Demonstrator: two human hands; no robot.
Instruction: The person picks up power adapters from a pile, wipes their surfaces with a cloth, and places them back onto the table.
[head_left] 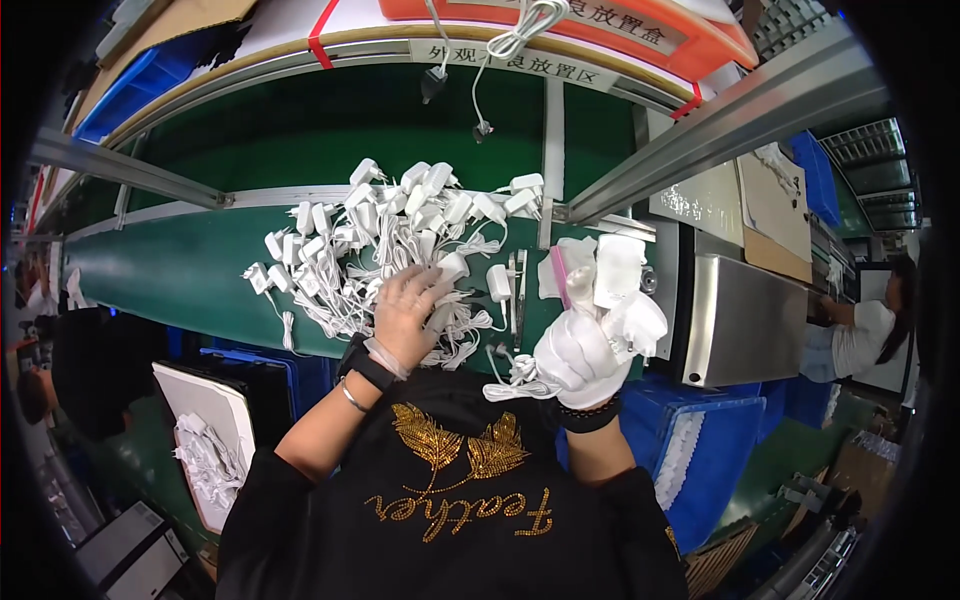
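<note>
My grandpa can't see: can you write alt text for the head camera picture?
A person's left hand is over a big heap of blocky white plastic plug adapters with bundled white cords on a long, flat green worktop. The right hand, in a white fabric glove, holds a blocky white plastic adapter.

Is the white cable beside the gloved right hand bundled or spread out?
Bundled: the white cable lies in gathered strands beside the right hand.

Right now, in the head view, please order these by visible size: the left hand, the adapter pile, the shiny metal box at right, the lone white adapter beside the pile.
1. Adapter pile
2. Shiny metal box
3. Left hand
4. Lone white adapter
By look only; true sizes may differ.
</note>
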